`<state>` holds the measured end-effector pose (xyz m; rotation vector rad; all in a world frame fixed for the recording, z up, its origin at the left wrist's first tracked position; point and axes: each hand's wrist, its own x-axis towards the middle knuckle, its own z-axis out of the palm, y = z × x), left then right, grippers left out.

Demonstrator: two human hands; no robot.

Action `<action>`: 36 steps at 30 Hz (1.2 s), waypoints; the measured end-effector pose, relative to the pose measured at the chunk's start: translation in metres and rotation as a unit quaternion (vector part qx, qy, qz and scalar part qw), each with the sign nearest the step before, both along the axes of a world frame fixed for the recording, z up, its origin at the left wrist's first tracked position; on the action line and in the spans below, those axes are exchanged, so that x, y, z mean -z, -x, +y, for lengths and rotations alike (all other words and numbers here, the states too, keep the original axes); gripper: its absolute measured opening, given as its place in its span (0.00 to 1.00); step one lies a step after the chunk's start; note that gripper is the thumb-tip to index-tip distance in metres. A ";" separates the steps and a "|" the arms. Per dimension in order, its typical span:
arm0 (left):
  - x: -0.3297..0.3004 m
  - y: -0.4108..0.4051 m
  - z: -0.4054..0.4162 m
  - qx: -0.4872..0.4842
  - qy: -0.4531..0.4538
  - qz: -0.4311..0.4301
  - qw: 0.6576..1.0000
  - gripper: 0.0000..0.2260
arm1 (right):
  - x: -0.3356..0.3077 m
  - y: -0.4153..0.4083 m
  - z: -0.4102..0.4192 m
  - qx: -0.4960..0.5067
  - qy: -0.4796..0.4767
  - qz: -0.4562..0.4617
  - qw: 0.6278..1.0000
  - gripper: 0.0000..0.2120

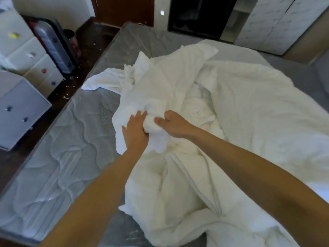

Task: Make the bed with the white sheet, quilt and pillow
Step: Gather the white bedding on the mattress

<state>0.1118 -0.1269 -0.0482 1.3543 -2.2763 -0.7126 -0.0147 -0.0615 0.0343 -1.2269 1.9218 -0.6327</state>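
A heap of crumpled white bedding covers the middle and right of a grey quilted mattress. I cannot tell the sheet from the quilt inside the heap. A thin white corner of fabric trails out to the left over the mattress edge. My left hand and my right hand meet at the heap's centre, both closed on one bunched wad of white fabric. A grey pillow shows partly at the right edge.
White drawer units with coloured knobs stand left of the bed, with a dark suitcase behind them. The dark floor between them and the bed has small white scraps. A wardrobe and a dark opening lie beyond the bed.
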 end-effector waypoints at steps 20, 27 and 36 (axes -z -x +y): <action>-0.162 -0.441 -0.154 -0.199 0.139 -0.035 0.970 0.12 | -0.064 -0.310 -0.168 0.019 0.144 0.243 0.959 0.50; -0.172 -0.628 -0.257 -0.281 0.083 -0.047 0.955 0.10 | -0.018 -0.504 -0.284 0.085 0.086 0.135 0.983 0.21; -0.235 -0.733 -0.428 -0.314 0.099 0.072 0.942 0.08 | -0.069 -0.618 -0.460 0.153 0.178 0.012 0.972 0.20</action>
